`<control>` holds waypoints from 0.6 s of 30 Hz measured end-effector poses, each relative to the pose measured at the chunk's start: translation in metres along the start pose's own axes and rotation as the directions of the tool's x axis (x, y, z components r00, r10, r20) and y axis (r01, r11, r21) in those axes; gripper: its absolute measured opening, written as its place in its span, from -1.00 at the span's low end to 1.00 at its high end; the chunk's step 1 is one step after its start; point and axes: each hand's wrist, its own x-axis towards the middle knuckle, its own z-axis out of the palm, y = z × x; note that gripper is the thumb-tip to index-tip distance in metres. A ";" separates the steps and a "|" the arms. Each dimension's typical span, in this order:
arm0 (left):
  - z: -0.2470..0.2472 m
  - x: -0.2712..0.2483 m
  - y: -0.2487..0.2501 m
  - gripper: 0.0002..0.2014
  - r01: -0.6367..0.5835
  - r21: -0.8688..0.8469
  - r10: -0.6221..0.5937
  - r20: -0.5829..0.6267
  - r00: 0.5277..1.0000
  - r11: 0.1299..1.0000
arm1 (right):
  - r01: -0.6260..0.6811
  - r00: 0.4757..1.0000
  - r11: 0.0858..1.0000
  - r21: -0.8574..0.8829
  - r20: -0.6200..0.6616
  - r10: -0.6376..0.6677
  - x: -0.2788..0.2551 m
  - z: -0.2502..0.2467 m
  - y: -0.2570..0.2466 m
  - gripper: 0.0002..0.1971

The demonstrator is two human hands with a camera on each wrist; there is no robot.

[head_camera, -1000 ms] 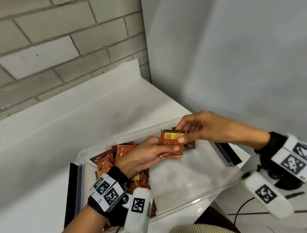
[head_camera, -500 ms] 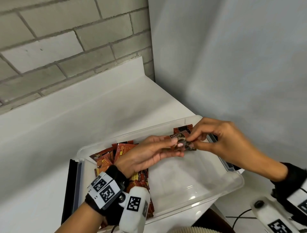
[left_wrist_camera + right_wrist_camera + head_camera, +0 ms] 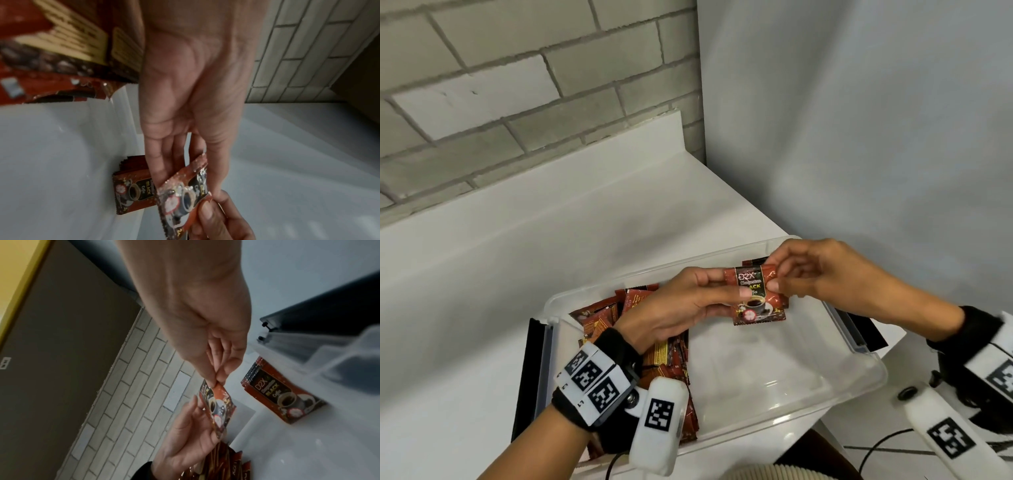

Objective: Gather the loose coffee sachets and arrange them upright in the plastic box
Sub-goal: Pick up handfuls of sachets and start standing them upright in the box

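Since a second ago, I'm turning the sachet [image 3: 758,295] front-face toward me, both hands pinching it above the plastic box [image 3: 784,387]: left hand [image 3: 688,308] at its left edge, right hand [image 3: 822,274] gripping its top right corner, readying it for the upright stack [image 3: 281,395] at the far right.

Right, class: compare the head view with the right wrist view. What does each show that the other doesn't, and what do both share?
Only the head view shows the wrist-worn marker bands and the whole plastic box. Only the right wrist view shows the yellow panel and the standing sachets face-on. Both show the left hand and right hand pinching one sachet, the loose pile and the brick wall.
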 end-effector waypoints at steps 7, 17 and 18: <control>-0.001 0.011 0.017 -0.88 -0.005 0.351 0.066 -0.162 0.985 0.936 | -0.074 0.997 0.981 -0.182 -0.023 0.071 0.000 -0.007 0.000 -0.79; 0.011 0.030 0.010 -0.84 0.079 0.549 0.028 -0.184 0.982 0.832 | 0.021 0.944 0.763 -0.646 0.264 0.198 -0.018 0.025 0.000 -0.77; 0.011 0.031 0.010 -0.84 0.088 0.545 0.023 -0.193 0.981 0.834 | 0.015 0.931 0.732 -0.681 0.277 0.238 -0.018 0.029 0.002 -0.68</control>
